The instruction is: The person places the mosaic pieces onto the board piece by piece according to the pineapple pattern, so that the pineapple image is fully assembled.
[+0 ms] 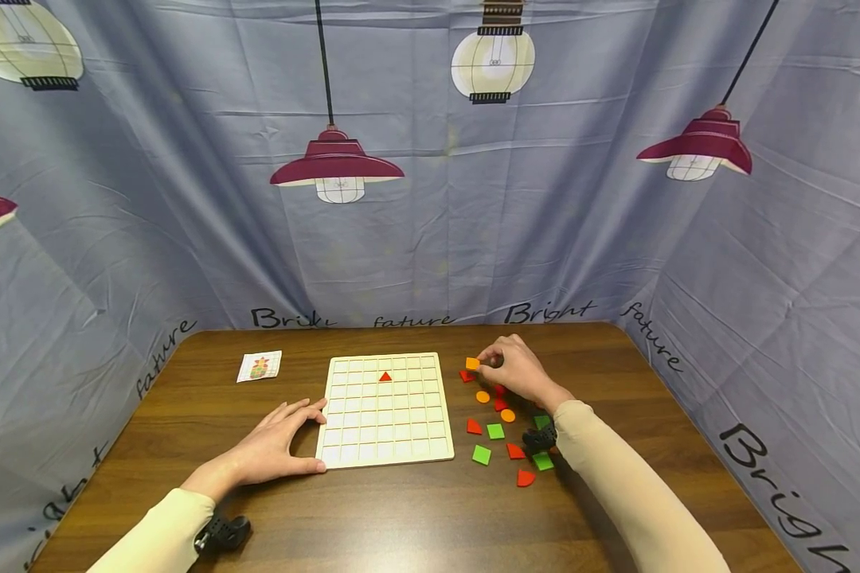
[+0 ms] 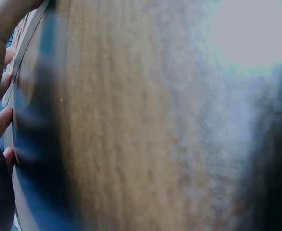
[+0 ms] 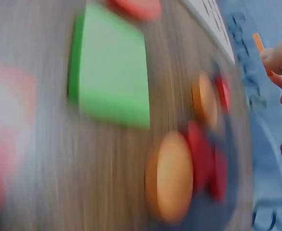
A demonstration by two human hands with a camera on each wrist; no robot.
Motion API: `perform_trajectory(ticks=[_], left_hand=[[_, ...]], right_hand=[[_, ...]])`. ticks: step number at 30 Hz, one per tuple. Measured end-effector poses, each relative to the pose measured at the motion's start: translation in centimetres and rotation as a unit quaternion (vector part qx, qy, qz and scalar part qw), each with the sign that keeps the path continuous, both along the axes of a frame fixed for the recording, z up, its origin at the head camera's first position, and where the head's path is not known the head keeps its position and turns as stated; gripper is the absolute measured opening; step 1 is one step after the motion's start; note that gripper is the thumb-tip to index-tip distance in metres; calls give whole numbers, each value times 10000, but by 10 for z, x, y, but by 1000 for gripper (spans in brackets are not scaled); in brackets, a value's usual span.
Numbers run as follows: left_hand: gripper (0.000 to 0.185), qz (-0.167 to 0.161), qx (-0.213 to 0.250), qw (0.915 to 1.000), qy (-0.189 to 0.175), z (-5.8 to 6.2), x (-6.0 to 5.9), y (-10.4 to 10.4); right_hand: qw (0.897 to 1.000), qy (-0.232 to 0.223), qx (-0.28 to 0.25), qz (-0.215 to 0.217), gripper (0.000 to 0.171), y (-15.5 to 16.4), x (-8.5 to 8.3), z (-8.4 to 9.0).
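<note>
My right hand [image 1: 512, 368] pinches an orange square tile [image 1: 472, 364] between thumb and fingertips, just above the far end of the loose pieces. In the right wrist view that tile [image 3: 262, 54] shows edge-on. A pale gridded board [image 1: 387, 422] lies in the middle of the table, with one red triangle tile [image 1: 385, 376] near its far side. My left hand [image 1: 275, 446] rests at the board's left edge, fingertips touching the side and thumb by the near corner. The left wrist view shows several of these fingertips [image 2: 4, 120] along the edge.
Right of the board lie red pieces [image 1: 474, 426], orange discs [image 1: 507, 415] and green squares [image 1: 481, 454], some under the right forearm. A card with a pineapple-like pattern [image 1: 259, 366] lies at the far left of the wooden table [image 1: 373, 517]. A lamp-print curtain [image 1: 401, 263] surrounds it.
</note>
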State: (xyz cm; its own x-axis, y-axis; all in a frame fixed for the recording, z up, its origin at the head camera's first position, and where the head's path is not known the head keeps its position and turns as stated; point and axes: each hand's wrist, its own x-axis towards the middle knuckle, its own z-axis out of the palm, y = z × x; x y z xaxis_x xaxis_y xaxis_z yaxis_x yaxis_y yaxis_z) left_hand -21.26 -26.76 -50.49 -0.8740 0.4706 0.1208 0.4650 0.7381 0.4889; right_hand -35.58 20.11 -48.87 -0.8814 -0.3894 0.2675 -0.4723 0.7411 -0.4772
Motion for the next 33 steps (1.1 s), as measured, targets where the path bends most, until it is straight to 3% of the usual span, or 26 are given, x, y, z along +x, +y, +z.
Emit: perform_trajectory(ticks=[9,15,22,33], left_hand=[[67,-28,-80,9998,-154,2,-3,1],[66,-59,-121,9998,-139,3,-4,2],[66,-88,-92,9999,-55,3,-2,1],[67,-72,-91,9999,-77,3,-1,0]], right_hand=[[9944,75,349,996,14,-84,15,9],[9911,97,711,1120,15,-127,19,3],[9920,164,687,1042,13,-147,20,-6],[9940,154,559,932,13,-155,17,-15]])
